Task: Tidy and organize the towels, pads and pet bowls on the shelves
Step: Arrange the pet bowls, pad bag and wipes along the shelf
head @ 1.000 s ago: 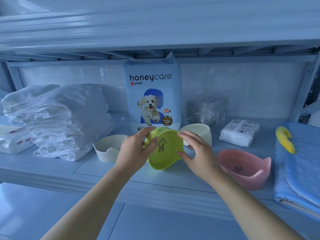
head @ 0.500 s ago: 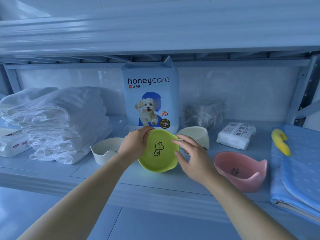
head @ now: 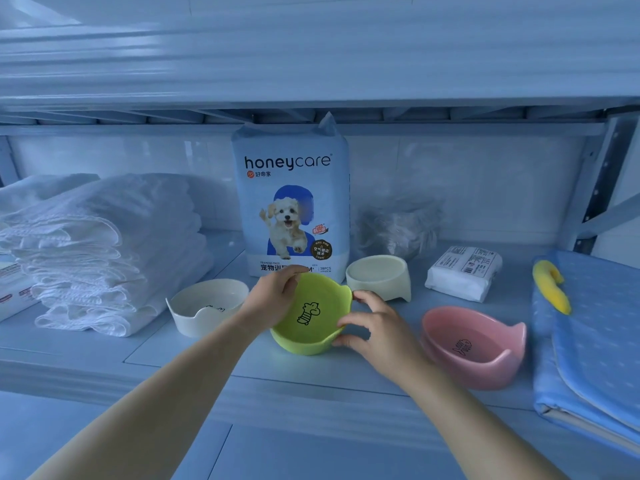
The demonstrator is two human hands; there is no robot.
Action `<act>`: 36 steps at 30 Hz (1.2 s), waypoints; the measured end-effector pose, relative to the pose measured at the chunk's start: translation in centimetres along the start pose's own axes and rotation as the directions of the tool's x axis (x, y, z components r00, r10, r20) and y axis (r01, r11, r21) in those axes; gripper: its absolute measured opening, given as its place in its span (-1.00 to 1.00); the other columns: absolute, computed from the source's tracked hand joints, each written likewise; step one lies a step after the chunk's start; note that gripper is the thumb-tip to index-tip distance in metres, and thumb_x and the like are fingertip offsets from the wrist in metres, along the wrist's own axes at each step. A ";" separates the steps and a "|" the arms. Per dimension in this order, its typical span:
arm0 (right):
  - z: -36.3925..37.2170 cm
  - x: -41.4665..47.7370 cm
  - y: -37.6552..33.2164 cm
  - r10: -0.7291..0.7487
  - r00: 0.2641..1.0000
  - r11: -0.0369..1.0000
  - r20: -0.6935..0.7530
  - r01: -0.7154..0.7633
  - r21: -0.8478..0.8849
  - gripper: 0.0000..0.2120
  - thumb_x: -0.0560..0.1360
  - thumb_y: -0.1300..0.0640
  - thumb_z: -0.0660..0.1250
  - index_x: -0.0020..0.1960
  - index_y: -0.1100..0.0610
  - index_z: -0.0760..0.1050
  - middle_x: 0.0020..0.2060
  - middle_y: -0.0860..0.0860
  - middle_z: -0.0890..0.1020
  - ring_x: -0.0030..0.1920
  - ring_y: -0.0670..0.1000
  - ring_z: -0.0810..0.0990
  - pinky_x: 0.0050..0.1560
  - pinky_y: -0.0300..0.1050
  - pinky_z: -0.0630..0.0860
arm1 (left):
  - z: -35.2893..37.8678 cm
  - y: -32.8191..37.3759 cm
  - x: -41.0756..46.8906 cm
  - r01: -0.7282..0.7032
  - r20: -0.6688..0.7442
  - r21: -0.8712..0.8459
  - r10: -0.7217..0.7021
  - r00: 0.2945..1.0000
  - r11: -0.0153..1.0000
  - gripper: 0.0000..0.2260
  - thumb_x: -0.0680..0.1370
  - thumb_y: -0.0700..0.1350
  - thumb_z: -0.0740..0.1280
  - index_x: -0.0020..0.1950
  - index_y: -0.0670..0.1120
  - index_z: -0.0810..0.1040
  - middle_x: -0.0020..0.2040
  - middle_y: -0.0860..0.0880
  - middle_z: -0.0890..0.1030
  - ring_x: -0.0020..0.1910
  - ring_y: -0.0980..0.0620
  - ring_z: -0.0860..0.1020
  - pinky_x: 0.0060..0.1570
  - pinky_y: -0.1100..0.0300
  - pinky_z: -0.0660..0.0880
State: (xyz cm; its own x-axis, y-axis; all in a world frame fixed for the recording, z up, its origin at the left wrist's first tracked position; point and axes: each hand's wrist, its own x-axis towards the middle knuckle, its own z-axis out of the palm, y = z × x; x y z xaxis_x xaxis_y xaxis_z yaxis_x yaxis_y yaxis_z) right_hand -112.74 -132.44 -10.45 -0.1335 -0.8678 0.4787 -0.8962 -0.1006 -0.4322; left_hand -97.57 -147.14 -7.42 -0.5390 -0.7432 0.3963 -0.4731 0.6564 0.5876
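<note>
A green pet bowl [head: 311, 315] with a black drawing inside rests on the shelf [head: 346, 368] in the middle. My left hand [head: 273, 299] grips its left rim. My right hand [head: 374, 327] holds its right rim and side. A white bowl [head: 204, 306] stands to the left, a cream bowl [head: 379, 277] behind on the right, a pink bowl [head: 474, 344] further right. A stack of white towels [head: 100, 251] lies at the left. A honeycare pad bag [head: 291, 202] stands upright behind the green bowl.
A wrapped white pack [head: 464, 271] lies right of the cream bowl, crumpled plastic [head: 398, 226] behind it. Folded blue pads [head: 595, 341] with a yellow toy [head: 550, 285] fill the right end. Another white pack [head: 14, 289] sits at the far left. An upper shelf runs overhead.
The green bowl has come down from a tilt onto the shelf, and its opening now faces up more. Both hands stayed on its rim.
</note>
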 end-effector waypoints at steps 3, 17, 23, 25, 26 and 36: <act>0.3 0.0 -0.1 0.018 1.000 1.000 -0.025 -0.019 -0.010 -0.76 0.41 -0.08 0.40 0.04 -0.04 0.62 0.31 -0.04 0.40 0.25 0.02 0.43 0.16 -0.13 0.39 | 0.2 -0.4 -0.4 0.006 0.025 -0.040 -0.005 1.000 0.999 -0.70 0.61 -0.15 0.12 0.30 0.06 0.45 0.25 0.05 0.52 0.24 0.03 0.45 0.03 0.31 0.27; 2.3 0.8 -1.0 0.052 0.993 0.999 -0.108 -0.052 0.000 -0.72 0.36 -0.10 0.45 -0.01 0.03 0.63 0.29 -0.02 0.36 0.28 -0.02 0.39 0.13 -0.23 0.33 | 0.2 0.6 -5.4 -0.202 -0.002 -0.109 0.203 0.979 0.973 -0.85 0.57 -0.02 0.25 0.00 0.05 0.61 -0.04 0.20 0.59 -0.06 0.25 0.53 -0.06 0.37 0.43; 2.3 0.1 0.0 -0.019 0.992 0.996 -0.123 0.030 0.085 -0.77 0.41 0.09 0.43 0.07 -0.01 0.61 0.32 -0.06 0.41 0.32 -0.05 0.39 0.26 -0.29 0.25 | 1.0 -0.8 -7.7 -0.287 -0.107 0.068 0.293 0.950 0.955 -0.67 0.43 0.22 0.21 -0.02 0.08 0.63 -0.16 0.19 0.65 -0.13 0.14 0.53 -0.11 0.26 0.47; 2.4 -0.2 0.0 -0.036 0.987 0.997 -0.155 0.046 0.065 -0.78 0.40 0.12 0.44 0.04 0.00 0.62 0.25 -0.05 0.45 0.27 -0.03 0.42 0.22 -0.26 0.29 | 1.0 -0.5 -8.0 -0.290 -0.170 0.079 0.299 0.939 0.954 -0.74 0.44 0.18 0.21 -0.09 0.09 0.60 -0.25 0.23 0.60 -0.18 0.12 0.52 -0.19 0.17 0.50; 2.5 -0.2 -0.2 -0.046 0.985 0.997 -0.168 0.055 0.052 -0.79 0.38 0.11 0.45 0.02 0.00 0.62 0.20 -0.04 0.47 0.24 -0.02 0.43 0.19 -0.24 0.31 | 1.0 -0.3 -8.1 -0.289 -0.184 0.082 0.299 0.936 0.954 -0.76 0.43 0.16 0.21 -0.11 0.08 0.58 -0.28 0.26 0.56 -0.21 0.15 0.51 -0.22 0.16 0.51; 2.1 -0.8 -0.8 -0.087 0.974 0.995 -0.207 0.095 0.029 -0.64 0.32 0.01 0.49 0.10 0.00 0.57 0.07 -0.09 0.45 0.12 -0.09 0.43 0.03 -0.20 0.43 | 1.1 -0.4 -8.2 -0.271 -0.197 0.140 0.295 0.935 0.952 -0.81 0.41 0.03 0.37 -0.03 0.02 0.49 -0.19 0.20 0.53 -0.19 0.17 0.48 -0.08 0.25 0.44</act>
State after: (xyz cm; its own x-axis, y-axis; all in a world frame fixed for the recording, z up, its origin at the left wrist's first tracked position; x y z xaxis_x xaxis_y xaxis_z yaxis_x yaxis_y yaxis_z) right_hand -111.00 -132.70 -12.09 -0.1402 -0.7360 0.6623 -0.8922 -0.1961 -0.4068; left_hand -93.73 -141.16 -11.68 -0.5059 -0.5268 0.6830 -0.4023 0.8445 0.3535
